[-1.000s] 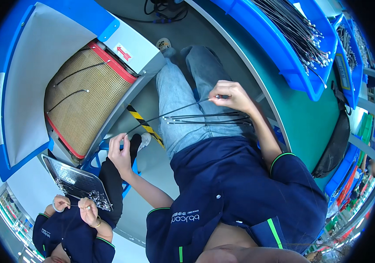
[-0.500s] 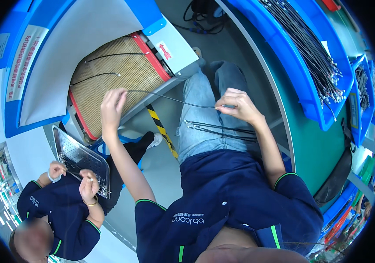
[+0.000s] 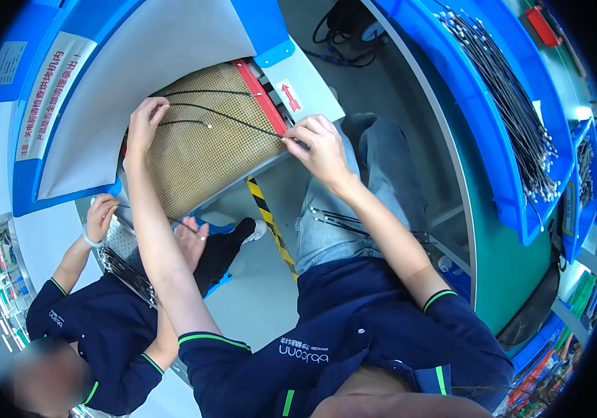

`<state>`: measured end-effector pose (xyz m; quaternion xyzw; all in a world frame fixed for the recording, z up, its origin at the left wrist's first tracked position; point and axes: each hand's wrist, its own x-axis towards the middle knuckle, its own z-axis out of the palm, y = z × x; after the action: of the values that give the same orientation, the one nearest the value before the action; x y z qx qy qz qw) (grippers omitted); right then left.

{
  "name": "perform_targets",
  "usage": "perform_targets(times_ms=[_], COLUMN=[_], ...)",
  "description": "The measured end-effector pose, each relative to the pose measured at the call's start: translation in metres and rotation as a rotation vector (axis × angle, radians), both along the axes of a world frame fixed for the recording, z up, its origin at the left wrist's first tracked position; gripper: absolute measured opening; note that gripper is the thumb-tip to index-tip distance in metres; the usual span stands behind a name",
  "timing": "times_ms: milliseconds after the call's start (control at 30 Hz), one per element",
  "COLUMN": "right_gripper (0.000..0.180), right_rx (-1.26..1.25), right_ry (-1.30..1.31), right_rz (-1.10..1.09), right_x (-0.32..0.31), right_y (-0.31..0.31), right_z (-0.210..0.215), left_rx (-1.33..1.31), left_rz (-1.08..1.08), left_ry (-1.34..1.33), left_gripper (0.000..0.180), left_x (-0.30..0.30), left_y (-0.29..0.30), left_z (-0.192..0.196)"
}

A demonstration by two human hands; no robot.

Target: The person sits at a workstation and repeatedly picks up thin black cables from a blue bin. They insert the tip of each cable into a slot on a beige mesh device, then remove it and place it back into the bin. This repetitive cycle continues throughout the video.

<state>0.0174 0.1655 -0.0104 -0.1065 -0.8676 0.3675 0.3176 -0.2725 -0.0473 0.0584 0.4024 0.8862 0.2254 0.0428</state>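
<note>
A thin black cable point(image 3: 232, 118) stretches across the tan mesh conveyor belt point(image 3: 201, 157). My left hand point(image 3: 143, 124) pinches its far end over the belt. My right hand point(image 3: 320, 148) grips the near end at the belt's red edge. Two other black cables point(image 3: 208, 93) with metal tips lie on the mesh beside it. A bundle of more black cables point(image 3: 343, 219) rests across my lap on the grey trousers.
A blue machine hood with a grey curtain point(image 3: 145, 63) arches over the belt. A seated co-worker point(image 3: 96, 320) at lower left holds a perforated metal tray point(image 3: 125, 254) of cables. A blue bin point(image 3: 514, 118) full of cables runs along the green bench at right. Yellow-black floor tape point(image 3: 270, 226) lies below.
Both my hands have moved forward from my lap to the belt, carrying one cable and stretching it across the mesh. The view has tilted toward the machine.
</note>
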Motion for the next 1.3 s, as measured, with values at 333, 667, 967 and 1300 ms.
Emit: perform_targets(times_ms=[333, 667, 967, 1300], right_gripper=[0.011, 0.018, 0.018, 0.018], right_rx=[0.078, 0.041, -0.105, -0.136], right_ry=[-0.119, -0.093, -0.526, -0.916], right_rz=[-0.078, -0.001, 0.246, 0.303], right_x=[-0.034, -0.022, 0.108, 0.199], right_y=[-0.019, -0.009, 0.023, 0.019], right_z=[-0.019, -0.007, 0.004, -0.041], left_rx=[-0.065, -0.084, 0.287, 0.341], left_rz=[-0.044, -0.006, 0.183, -0.021], left_ry=[-0.032, 0.005, 0.207, -0.228], left_gripper=[0.016, 0.028, 0.028, 0.018], left_x=[-0.046, -0.049, 0.028, 0.267], left_y=[-0.016, -0.022, 0.022, 0.049], left_z=[-0.048, -0.047, 0.042, -0.008])
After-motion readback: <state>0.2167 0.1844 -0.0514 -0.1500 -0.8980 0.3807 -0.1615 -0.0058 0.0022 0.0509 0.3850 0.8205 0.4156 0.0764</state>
